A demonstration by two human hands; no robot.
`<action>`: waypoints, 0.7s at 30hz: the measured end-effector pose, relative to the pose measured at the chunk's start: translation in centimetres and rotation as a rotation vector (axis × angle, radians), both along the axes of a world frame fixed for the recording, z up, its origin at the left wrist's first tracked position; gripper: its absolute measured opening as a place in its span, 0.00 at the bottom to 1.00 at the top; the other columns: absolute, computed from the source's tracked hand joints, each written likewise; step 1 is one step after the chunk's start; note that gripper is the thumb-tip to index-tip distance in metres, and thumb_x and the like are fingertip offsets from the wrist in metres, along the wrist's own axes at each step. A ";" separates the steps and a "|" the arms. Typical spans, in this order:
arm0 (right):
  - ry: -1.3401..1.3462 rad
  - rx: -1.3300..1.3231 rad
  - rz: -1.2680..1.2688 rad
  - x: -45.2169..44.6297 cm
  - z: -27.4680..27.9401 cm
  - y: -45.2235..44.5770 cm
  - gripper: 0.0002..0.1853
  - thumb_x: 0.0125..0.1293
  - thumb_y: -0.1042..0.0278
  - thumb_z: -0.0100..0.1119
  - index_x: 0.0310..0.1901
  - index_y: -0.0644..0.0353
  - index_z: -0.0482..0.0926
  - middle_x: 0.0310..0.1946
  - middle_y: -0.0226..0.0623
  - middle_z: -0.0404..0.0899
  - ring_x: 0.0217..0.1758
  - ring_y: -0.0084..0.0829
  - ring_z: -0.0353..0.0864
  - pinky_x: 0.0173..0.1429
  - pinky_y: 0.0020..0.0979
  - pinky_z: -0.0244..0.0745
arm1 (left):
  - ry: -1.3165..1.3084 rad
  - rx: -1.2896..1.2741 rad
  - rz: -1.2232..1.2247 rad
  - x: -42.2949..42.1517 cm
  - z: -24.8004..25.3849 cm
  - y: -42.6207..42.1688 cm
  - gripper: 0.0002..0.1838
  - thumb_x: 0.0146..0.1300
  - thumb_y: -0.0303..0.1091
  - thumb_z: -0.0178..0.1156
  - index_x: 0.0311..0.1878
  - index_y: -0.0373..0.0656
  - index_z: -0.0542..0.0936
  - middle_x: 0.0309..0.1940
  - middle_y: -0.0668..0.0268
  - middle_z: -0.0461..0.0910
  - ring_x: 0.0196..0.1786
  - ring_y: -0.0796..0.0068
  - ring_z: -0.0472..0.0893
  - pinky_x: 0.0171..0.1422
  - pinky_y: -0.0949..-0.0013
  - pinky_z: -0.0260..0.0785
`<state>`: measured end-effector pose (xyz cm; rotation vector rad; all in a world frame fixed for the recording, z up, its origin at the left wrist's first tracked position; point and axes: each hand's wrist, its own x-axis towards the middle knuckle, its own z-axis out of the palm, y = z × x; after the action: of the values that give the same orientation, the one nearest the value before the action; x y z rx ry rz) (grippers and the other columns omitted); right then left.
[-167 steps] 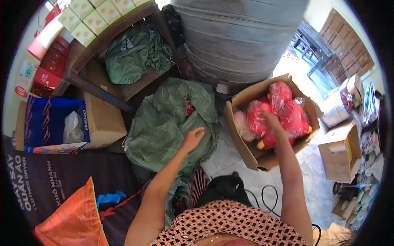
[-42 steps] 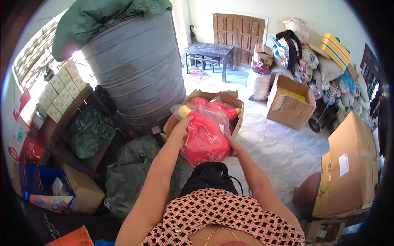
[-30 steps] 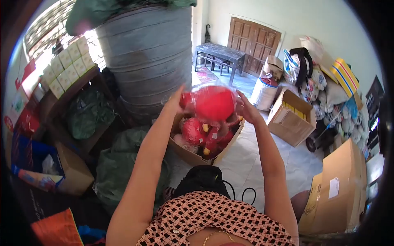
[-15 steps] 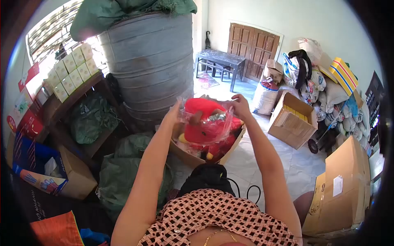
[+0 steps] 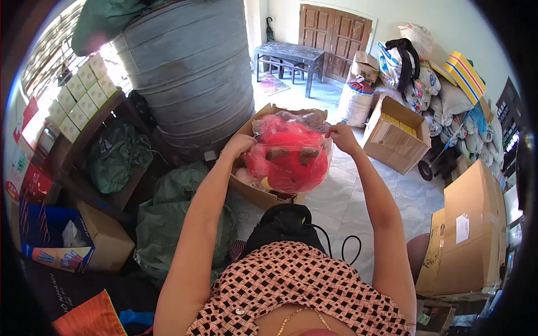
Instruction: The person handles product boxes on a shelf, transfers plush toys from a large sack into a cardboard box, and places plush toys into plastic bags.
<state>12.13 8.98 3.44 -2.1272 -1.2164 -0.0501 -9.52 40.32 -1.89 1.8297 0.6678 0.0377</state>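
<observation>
A red plush toy in clear plastic wrapping [image 5: 291,159] hangs over an open cardboard box [image 5: 244,193]. My left hand [image 5: 240,144] is closed on the wrapping at its left edge, and my right hand [image 5: 342,136] pinches the wrapping at its upper right. Brown patches show on the toy's upper side. Under it, parts of other wrapped toys are visible in the box, with a pale one at the left. The wrapped toy hides most of the box's contents.
Left of the box lies a green sack [image 5: 174,224], with a large grey tank [image 5: 188,73] behind. A blue-lined box [image 5: 106,235] stands farther left. At the right are an open carton [image 5: 395,148], a tall carton [image 5: 465,229] and piled sacks [image 5: 454,98]. A black cable [image 5: 347,238] lies on the floor.
Compared with half a second ago, the wrapped toy is spread wider between my hands and has turned, its brown patches now facing up. Earlier, both hands were empty over the sack and box.
</observation>
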 end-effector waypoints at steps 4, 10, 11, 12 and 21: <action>0.025 0.006 -0.102 0.4 -1.1 -1.8 0.11 0.53 0.68 0.52 0.29 0.60 0.84 0.28 0.44 0.78 0.34 0.36 0.78 0.43 0.37 0.73 | 0.003 0.022 0.148 -0.5 4.6 -2.4 0.11 0.59 0.38 0.55 0.36 0.44 0.84 0.20 0.69 0.76 0.17 0.81 0.72 0.19 0.77 0.57; 0.019 -0.014 -0.194 1.4 -3.0 -5.3 0.11 0.54 0.64 0.54 0.30 0.59 0.85 0.28 0.42 0.81 0.33 0.34 0.80 0.42 0.35 0.74 | -0.156 -0.052 0.230 0.1 4.2 -2.0 0.10 0.60 0.30 0.54 0.36 0.34 0.80 0.20 0.62 0.78 0.17 0.76 0.74 0.17 0.75 0.61; 0.048 0.031 -0.193 1.6 -3.5 -5.3 0.12 0.52 0.64 0.54 0.29 0.60 0.85 0.25 0.44 0.81 0.30 0.39 0.81 0.41 0.36 0.75 | -0.193 -0.071 0.239 0.2 4.3 -2.4 0.10 0.60 0.29 0.53 0.39 0.33 0.80 0.21 0.61 0.78 0.17 0.76 0.74 0.17 0.74 0.61; 0.092 0.045 -0.195 1.9 -3.9 -5.5 0.11 0.52 0.65 0.54 0.30 0.61 0.84 0.24 0.43 0.81 0.29 0.38 0.81 0.39 0.36 0.75 | -0.174 -0.097 0.223 0.3 4.6 -2.6 0.12 0.61 0.29 0.52 0.43 0.34 0.79 0.22 0.61 0.78 0.19 0.76 0.75 0.20 0.75 0.64; 0.292 0.203 -0.251 2.6 -2.7 -7.3 0.10 0.55 0.70 0.54 0.32 0.65 0.83 0.22 0.39 0.81 0.23 0.26 0.80 0.30 0.27 0.74 | -0.425 0.080 -0.031 -0.1 8.8 -4.1 0.14 0.58 0.29 0.61 0.46 0.33 0.79 0.36 0.59 0.82 0.38 0.72 0.82 0.43 0.73 0.74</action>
<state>14.72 1.72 0.71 -2.0133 -0.7410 0.0250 -9.66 36.18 6.90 1.8298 0.3414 0.4255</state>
